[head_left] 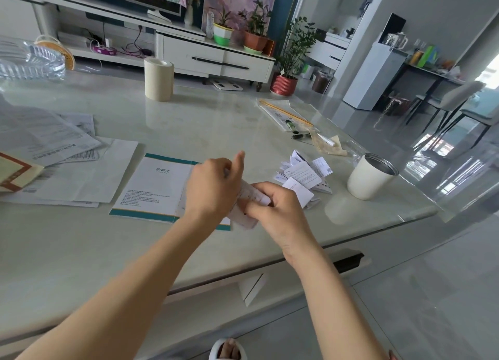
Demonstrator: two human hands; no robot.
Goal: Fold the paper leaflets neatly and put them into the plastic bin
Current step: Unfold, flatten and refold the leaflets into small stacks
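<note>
Over the table's (243,111) near edge, both hands hold one small leaflet (255,196) just above the surface. The left hand (213,186) curls round its left side, thumb raised; the right hand (278,211) pinches its right end between thumb and fingers. How far it is folded I cannot tell. Beneath the left hand lies a teal-edged booklet (156,184). Just right of the hands sits a pile (305,176) of folded leaflets, with a white cup (371,176) beyond it. Unfolded sheets (67,170) lie at the left, and a clear plastic bin (29,60) stands at the far left corner, well apart.
</note>
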